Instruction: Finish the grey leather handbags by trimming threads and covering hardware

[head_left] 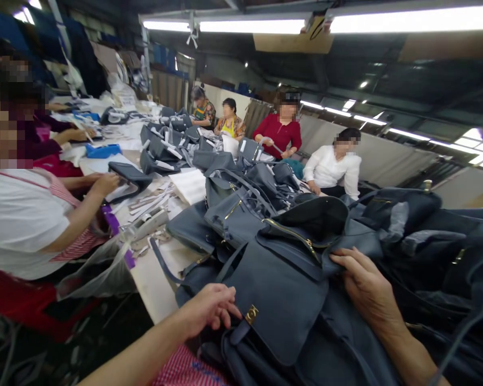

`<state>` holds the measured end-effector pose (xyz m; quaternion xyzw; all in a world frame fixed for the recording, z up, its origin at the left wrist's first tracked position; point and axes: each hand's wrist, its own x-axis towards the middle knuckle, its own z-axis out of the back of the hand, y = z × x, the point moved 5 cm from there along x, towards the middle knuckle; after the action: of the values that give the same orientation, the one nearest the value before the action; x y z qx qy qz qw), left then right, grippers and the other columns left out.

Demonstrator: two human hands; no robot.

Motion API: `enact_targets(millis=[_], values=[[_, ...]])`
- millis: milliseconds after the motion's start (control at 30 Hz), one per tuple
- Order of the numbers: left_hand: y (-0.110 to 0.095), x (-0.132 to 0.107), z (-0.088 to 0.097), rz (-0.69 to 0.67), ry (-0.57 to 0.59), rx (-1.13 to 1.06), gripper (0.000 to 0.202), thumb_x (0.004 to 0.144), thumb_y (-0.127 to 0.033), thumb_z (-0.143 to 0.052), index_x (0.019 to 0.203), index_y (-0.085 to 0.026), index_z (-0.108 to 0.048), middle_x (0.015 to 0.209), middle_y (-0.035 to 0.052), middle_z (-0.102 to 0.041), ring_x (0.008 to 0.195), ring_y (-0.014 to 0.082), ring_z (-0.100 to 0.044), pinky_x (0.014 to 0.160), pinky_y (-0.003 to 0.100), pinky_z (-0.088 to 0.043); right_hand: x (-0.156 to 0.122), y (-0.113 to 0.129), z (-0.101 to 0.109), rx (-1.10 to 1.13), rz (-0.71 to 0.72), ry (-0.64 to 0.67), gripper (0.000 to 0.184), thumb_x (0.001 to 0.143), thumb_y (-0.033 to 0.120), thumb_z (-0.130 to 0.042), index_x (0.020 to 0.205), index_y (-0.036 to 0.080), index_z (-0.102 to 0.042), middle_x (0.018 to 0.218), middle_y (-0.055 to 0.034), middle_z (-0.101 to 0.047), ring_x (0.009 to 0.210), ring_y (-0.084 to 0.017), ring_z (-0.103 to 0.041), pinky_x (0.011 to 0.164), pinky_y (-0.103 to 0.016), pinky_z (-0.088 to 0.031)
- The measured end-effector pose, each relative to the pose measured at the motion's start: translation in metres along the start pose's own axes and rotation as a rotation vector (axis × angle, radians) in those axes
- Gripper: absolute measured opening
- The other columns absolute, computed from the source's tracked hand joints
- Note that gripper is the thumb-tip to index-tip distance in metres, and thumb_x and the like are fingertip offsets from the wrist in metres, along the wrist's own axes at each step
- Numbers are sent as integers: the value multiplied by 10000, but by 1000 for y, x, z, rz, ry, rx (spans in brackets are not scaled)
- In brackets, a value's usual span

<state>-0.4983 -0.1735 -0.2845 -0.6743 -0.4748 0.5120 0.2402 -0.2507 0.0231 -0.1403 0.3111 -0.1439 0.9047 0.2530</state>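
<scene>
A dark blue-grey handbag (282, 289) with a front flap lies before me, its zipped top gaping and a gold clasp (251, 314) on the flap. Beside that clasp is my left hand (215, 306), fingers loosely bent and apart, with nothing held; one fingertip comes close to the clasp, and I cannot tell if it touches. My right hand (360, 276) pinches the upper right edge of the bag between thumb and fingers. Several similar bags (225, 212) with gold zips are heaped directly behind it.
A long table (156, 279) carries piled bags, paper strips and a blue item (103, 151). To the left a co-worker in a striped apron (82, 236) handles a dark piece (131, 179). Several people sit or stand across the table. More bags (438, 257) are stacked at right.
</scene>
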Motion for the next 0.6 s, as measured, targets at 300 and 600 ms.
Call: enact_targets(millis=[300, 600], values=[[-4, -12, -3, -324, 34, 210, 618, 624, -115, -592, 1233, -208, -630, 848, 17, -700, 634, 126, -595, 585, 210, -462, 0, 27, 8, -67, 40, 158, 361, 903, 278, -451, 1237, 215, -574, 1285, -129, -627, 1156, -297, -624, 964, -469, -547], [-69, -36, -8, -598, -204, 1137, 263, 822, -209, -568, 1044, -241, -705, 881, 103, -711, 810, 274, -619, 774, 373, -484, 16, 113, 6, -39, 509, 397, 538, 688, 38, -553, 1166, 272, -630, 1244, -77, -687, 1144, -323, -640, 913, -454, -549]])
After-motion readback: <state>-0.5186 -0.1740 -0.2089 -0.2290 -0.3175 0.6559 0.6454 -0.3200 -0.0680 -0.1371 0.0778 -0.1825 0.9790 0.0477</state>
